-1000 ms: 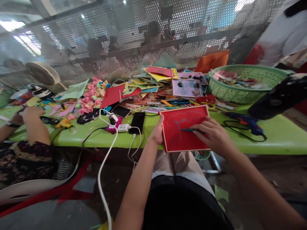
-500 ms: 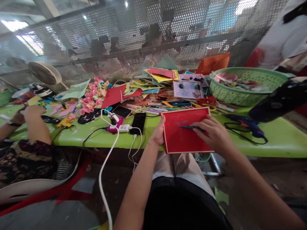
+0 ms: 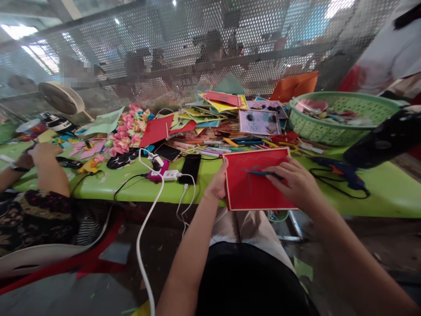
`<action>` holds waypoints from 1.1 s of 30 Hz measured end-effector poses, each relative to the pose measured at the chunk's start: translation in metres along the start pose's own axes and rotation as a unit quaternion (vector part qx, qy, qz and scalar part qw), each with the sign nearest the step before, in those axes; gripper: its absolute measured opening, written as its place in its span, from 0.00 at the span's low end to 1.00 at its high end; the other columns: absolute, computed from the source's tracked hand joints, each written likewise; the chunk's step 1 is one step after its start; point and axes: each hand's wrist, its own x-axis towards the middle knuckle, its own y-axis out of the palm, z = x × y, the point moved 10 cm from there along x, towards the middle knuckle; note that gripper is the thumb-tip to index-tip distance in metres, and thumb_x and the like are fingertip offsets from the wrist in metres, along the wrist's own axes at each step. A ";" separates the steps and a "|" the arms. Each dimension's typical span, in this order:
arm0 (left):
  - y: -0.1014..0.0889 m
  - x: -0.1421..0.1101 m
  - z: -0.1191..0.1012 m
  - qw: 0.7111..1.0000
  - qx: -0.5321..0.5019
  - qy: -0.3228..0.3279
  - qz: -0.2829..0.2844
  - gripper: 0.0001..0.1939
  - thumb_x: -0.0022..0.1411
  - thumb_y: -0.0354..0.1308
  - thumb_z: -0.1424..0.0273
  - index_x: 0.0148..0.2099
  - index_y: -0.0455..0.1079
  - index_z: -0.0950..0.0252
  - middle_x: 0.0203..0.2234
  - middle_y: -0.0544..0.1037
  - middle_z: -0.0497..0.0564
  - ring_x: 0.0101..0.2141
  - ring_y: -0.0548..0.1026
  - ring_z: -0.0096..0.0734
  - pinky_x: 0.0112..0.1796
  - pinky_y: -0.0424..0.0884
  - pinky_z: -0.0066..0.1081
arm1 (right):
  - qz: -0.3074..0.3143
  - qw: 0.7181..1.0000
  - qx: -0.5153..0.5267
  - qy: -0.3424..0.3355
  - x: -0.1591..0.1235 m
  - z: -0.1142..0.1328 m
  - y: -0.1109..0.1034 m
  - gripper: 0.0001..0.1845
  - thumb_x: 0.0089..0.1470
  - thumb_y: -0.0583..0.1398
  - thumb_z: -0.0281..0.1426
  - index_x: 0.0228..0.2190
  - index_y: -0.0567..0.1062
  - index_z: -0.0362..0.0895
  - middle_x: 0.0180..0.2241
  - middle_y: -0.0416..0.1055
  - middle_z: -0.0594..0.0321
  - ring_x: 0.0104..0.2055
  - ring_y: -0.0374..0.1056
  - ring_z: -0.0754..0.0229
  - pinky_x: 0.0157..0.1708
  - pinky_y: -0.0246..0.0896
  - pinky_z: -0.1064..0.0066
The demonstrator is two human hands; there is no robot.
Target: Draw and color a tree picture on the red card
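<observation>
A red board with a pale wooden frame [image 3: 253,193] leans over the front edge of the green table, tilted toward me. My left hand [image 3: 217,182] grips its left side, the thumb on the frame. In my right hand [image 3: 292,180] is a dark blue pen [image 3: 258,174], its tip on the red surface. Faint bluish-grey lines show on the board, with a wavy outline near the top and a stem-like stroke below the tip. Whether it is a pen or a coloured pencil I cannot tell for sure.
A black phone [image 3: 190,169] and a purple power adapter [image 3: 159,171] with white cables lie left of the board. Behind are heaped pens and framed cards [image 3: 259,122]. A green basket [image 3: 329,131] and a blue glue gun [image 3: 345,173] stand right. Another person's hands [image 3: 46,153] work at left.
The view has shifted very slightly. My right hand and the pen stay at almost the same spot on the board, which my left hand still holds.
</observation>
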 end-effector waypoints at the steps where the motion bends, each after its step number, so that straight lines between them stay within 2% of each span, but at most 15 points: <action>1: 0.000 0.001 0.000 1.000 0.000 -0.001 0.004 0.28 0.85 0.50 0.50 0.61 0.84 0.65 0.42 0.91 0.59 0.49 0.90 0.48 0.58 0.84 0.45 | 0.003 1.000 0.002 0.000 -0.002 -0.001 0.000 0.13 0.74 0.59 0.35 0.46 0.86 0.50 0.36 0.83 0.58 0.39 0.76 0.49 0.51 0.70 0.50; 4: 0.001 0.003 0.001 1.000 -0.001 -0.001 0.025 0.30 0.81 0.57 0.47 0.65 0.82 0.65 0.47 0.90 0.61 0.52 0.89 0.52 0.58 0.84 0.48 | 0.009 1.000 0.008 0.006 -0.002 -0.002 -0.001 0.13 0.74 0.59 0.35 0.47 0.86 0.52 0.36 0.83 0.58 0.39 0.76 0.48 0.51 0.70 0.50; 7: 0.001 0.003 0.000 1.000 0.000 0.000 0.030 0.32 0.81 0.56 0.47 0.66 0.81 0.68 0.49 0.90 0.63 0.52 0.89 0.51 0.58 0.84 0.46 | 0.008 1.000 0.010 0.011 0.003 0.000 -0.002 0.14 0.74 0.59 0.35 0.48 0.86 0.52 0.37 0.83 0.58 0.40 0.75 0.47 0.52 0.70 0.48; 11: 0.003 0.002 0.001 1.000 -0.001 -0.006 0.029 0.31 0.82 0.55 0.47 0.65 0.82 0.67 0.48 0.90 0.62 0.50 0.90 0.50 0.57 0.84 0.44 | 0.005 1.000 0.012 0.014 0.007 -0.001 -0.002 0.16 0.74 0.58 0.36 0.50 0.86 0.53 0.36 0.83 0.57 0.40 0.75 0.46 0.53 0.70 0.45; 17: 0.002 0.000 0.001 1.000 0.003 -0.011 0.008 0.31 0.84 0.50 0.48 0.67 0.80 0.65 0.46 0.91 0.59 0.52 0.89 0.49 0.60 0.83 0.46 | 0.022 1.000 0.007 0.006 0.000 -0.002 -0.003 0.15 0.74 0.59 0.36 0.47 0.87 0.52 0.38 0.84 0.58 0.41 0.78 0.47 0.56 0.70 0.46; 22: 0.004 0.001 0.001 1.000 -0.010 -0.011 0.023 0.33 0.84 0.49 0.46 0.68 0.79 0.67 0.43 0.91 0.58 0.47 0.91 0.47 0.56 0.84 0.42 | 0.014 1.000 -0.003 0.004 0.003 -0.001 -0.006 0.15 0.76 0.58 0.37 0.47 0.86 0.50 0.36 0.83 0.57 0.39 0.78 0.48 0.54 0.71 0.48; 26: 0.004 0.002 0.001 0.999 -0.031 -0.010 0.038 0.33 0.83 0.53 0.45 0.69 0.78 0.66 0.43 0.91 0.58 0.44 0.91 0.46 0.53 0.85 0.39 | 0.024 1.000 0.002 -0.001 -0.001 0.000 -0.005 0.14 0.75 0.59 0.36 0.46 0.86 0.51 0.37 0.84 0.58 0.39 0.78 0.49 0.53 0.71 0.48; 29: 0.005 0.003 0.003 0.998 -0.033 -0.020 0.048 0.32 0.83 0.53 0.45 0.67 0.79 0.66 0.45 0.91 0.59 0.48 0.90 0.48 0.55 0.85 0.43 | 0.038 0.999 0.008 0.000 -0.010 0.000 -0.003 0.14 0.74 0.59 0.37 0.47 0.86 0.52 0.36 0.84 0.58 0.38 0.78 0.49 0.52 0.72 0.48; 33: 0.005 0.003 0.005 0.998 -0.028 -0.033 0.053 0.33 0.82 0.54 0.44 0.67 0.79 0.67 0.49 0.90 0.63 0.52 0.89 0.52 0.59 0.83 0.48 | 0.050 0.999 0.018 0.001 -0.019 0.003 -0.003 0.14 0.74 0.59 0.36 0.47 0.87 0.54 0.36 0.83 0.60 0.39 0.78 0.49 0.57 0.71 0.45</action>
